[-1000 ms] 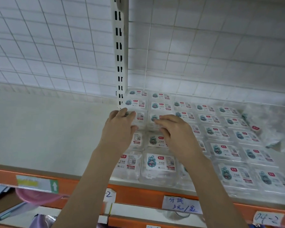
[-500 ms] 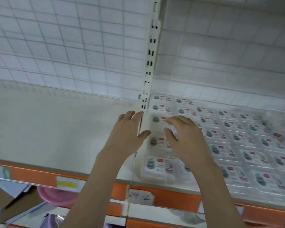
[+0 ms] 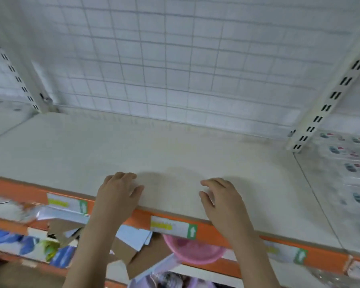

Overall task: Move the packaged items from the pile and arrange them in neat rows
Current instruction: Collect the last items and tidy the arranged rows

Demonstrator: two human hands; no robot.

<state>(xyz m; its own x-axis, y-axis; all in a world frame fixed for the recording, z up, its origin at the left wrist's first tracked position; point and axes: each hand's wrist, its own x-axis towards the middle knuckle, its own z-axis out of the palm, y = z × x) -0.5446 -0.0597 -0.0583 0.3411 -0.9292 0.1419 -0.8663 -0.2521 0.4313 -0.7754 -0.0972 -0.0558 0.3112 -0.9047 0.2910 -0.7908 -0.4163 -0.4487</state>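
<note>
My left hand [image 3: 117,194] and my right hand [image 3: 220,201] hover side by side over the front of a bare white shelf board [image 3: 154,146], palms down, fingers loosely curled, holding nothing. The clear packaged items [image 3: 349,169] with blue and red labels lie in rows at the far right edge of the view, blurred, well to the right of both hands. No pile is in view.
An orange shelf lip [image 3: 212,233] with price tags runs along the front. White slotted uprights [image 3: 328,96] and a wire grid back panel [image 3: 164,65] stand behind. A pink bowl [image 3: 193,251], cardboard pieces and blue packets sit on the shelf below.
The view has swung left, sliding the packaged rows to the far right edge. Both hands have lifted off the packages and now hang over the bare shelf section.
</note>
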